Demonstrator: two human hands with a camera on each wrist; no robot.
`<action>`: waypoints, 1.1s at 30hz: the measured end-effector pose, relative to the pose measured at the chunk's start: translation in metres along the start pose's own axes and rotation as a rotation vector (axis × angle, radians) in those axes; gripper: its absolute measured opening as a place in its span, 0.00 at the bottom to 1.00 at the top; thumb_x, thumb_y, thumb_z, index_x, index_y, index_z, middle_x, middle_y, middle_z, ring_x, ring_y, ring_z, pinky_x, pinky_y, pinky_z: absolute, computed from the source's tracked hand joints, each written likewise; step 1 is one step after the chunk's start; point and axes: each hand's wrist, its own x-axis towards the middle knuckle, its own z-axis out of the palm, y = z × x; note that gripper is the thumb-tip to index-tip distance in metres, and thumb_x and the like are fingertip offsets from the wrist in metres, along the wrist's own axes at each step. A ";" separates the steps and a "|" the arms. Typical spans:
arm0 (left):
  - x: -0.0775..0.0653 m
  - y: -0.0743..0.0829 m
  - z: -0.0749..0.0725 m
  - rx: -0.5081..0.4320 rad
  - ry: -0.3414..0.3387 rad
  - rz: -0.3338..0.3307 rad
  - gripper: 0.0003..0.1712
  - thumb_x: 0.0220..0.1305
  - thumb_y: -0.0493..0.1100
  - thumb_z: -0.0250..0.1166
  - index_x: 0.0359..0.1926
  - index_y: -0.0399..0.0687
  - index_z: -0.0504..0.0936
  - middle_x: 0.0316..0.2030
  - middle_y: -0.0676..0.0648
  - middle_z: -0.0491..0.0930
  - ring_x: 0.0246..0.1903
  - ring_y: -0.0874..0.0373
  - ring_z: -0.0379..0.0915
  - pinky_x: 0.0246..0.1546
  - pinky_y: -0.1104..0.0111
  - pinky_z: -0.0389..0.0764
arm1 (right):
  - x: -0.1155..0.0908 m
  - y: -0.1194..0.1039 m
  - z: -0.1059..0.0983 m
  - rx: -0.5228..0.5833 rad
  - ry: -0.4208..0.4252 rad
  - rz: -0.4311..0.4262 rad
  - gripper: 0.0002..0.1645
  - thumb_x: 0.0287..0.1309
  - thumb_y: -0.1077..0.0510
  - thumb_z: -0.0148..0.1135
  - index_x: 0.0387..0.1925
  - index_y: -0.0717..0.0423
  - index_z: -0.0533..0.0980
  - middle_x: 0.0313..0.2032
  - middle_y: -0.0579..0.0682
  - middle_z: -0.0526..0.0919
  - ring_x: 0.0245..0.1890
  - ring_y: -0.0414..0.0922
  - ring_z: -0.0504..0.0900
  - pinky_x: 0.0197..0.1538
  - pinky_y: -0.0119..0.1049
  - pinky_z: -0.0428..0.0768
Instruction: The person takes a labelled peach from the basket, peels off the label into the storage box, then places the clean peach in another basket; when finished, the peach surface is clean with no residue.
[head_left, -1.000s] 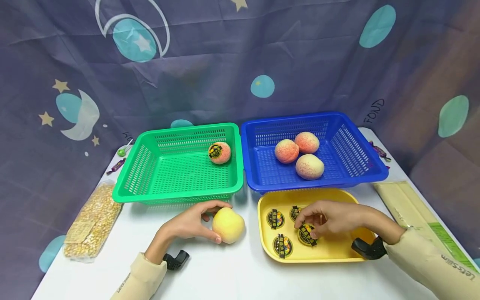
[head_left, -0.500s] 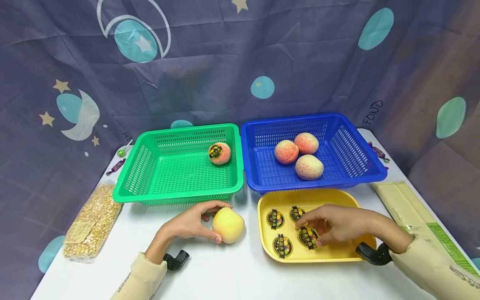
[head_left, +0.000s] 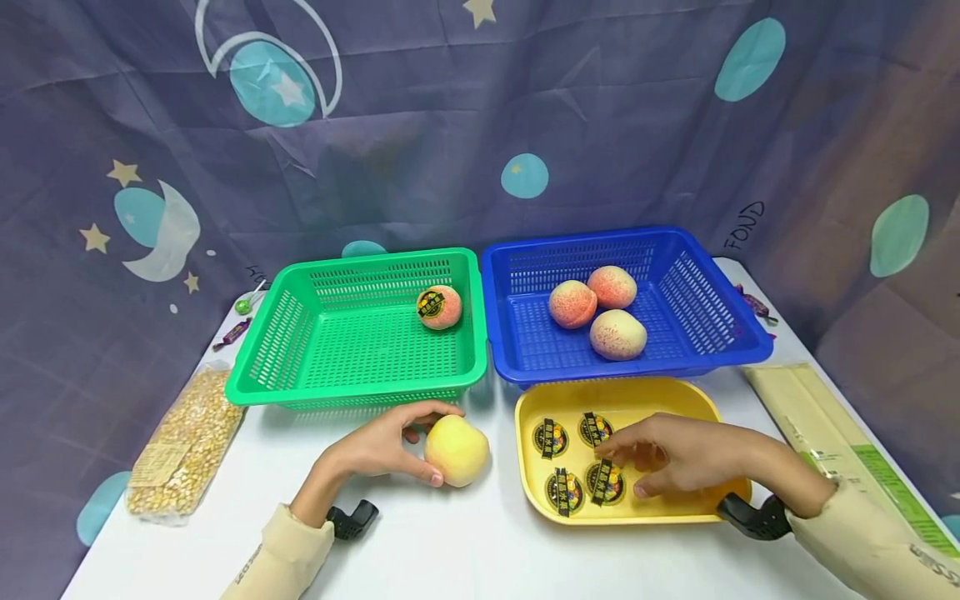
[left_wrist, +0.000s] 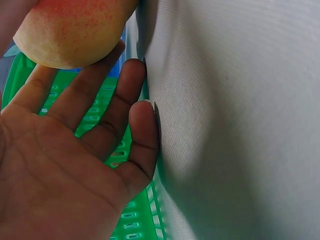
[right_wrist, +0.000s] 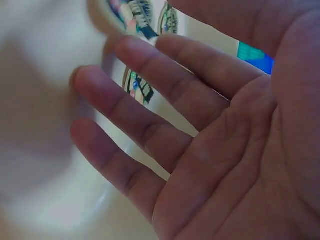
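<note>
A round, yellow peach (head_left: 456, 451) is grasped by the left grip (head_left: 382, 440), near a perforated green plastic basket (head_left: 360, 346) (one stickered pink peach (head_left: 450, 315)). Four round black stickers (head_left: 551, 439) are contained in a smooth yellow plastic tray (head_left: 652, 396) beneath the released right grip (head_left: 675, 452).

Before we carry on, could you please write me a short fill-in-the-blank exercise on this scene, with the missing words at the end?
1. The left hand holds a peach in front of the ____ basket.
2. The tray under the right hand is ____ in colour.
3. The blue basket contains ____ peaches.
4. In the head view, ____ round stickers can be seen in the tray.

Missing words: green; yellow; three; four.
</note>
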 end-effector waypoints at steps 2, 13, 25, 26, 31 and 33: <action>0.000 0.000 0.000 -0.001 -0.001 -0.001 0.47 0.43 0.49 0.85 0.67 0.66 0.75 0.60 0.56 0.80 0.57 0.56 0.74 0.51 0.59 0.73 | -0.001 0.000 0.000 0.013 -0.005 0.011 0.30 0.60 0.52 0.72 0.64 0.48 0.78 0.48 0.39 0.85 0.42 0.40 0.77 0.46 0.30 0.77; 0.001 -0.001 -0.001 0.002 -0.002 -0.004 0.47 0.44 0.49 0.84 0.67 0.66 0.75 0.60 0.56 0.80 0.57 0.56 0.74 0.50 0.60 0.73 | -0.004 0.005 -0.005 0.006 0.032 -0.102 0.22 0.63 0.52 0.69 0.58 0.49 0.80 0.47 0.42 0.86 0.42 0.35 0.80 0.46 0.31 0.80; -0.002 -0.004 0.004 0.016 0.022 0.009 0.47 0.43 0.50 0.85 0.66 0.69 0.75 0.59 0.58 0.80 0.56 0.58 0.75 0.51 0.61 0.74 | -0.022 0.010 -0.032 0.046 0.351 -0.328 0.22 0.64 0.66 0.66 0.59 0.50 0.80 0.48 0.42 0.88 0.42 0.36 0.86 0.44 0.32 0.85; -0.002 -0.004 0.004 0.018 0.026 0.012 0.47 0.43 0.51 0.85 0.66 0.70 0.75 0.59 0.59 0.80 0.56 0.58 0.75 0.51 0.61 0.74 | -0.025 0.010 -0.034 0.038 0.380 -0.324 0.23 0.64 0.67 0.66 0.59 0.50 0.79 0.48 0.41 0.88 0.43 0.36 0.86 0.44 0.32 0.85; -0.004 -0.003 0.006 0.010 0.039 0.044 0.46 0.43 0.51 0.85 0.66 0.67 0.75 0.60 0.59 0.79 0.58 0.59 0.76 0.53 0.62 0.75 | -0.036 0.015 -0.048 -0.054 0.608 -0.271 0.24 0.62 0.69 0.67 0.58 0.51 0.81 0.45 0.39 0.88 0.41 0.34 0.83 0.42 0.26 0.81; -0.005 0.000 0.006 0.001 0.038 0.059 0.47 0.43 0.50 0.85 0.67 0.63 0.75 0.60 0.59 0.79 0.58 0.59 0.76 0.54 0.62 0.76 | -0.039 0.020 -0.053 -0.107 0.731 -0.236 0.24 0.60 0.69 0.69 0.56 0.50 0.82 0.43 0.36 0.88 0.39 0.32 0.82 0.42 0.22 0.78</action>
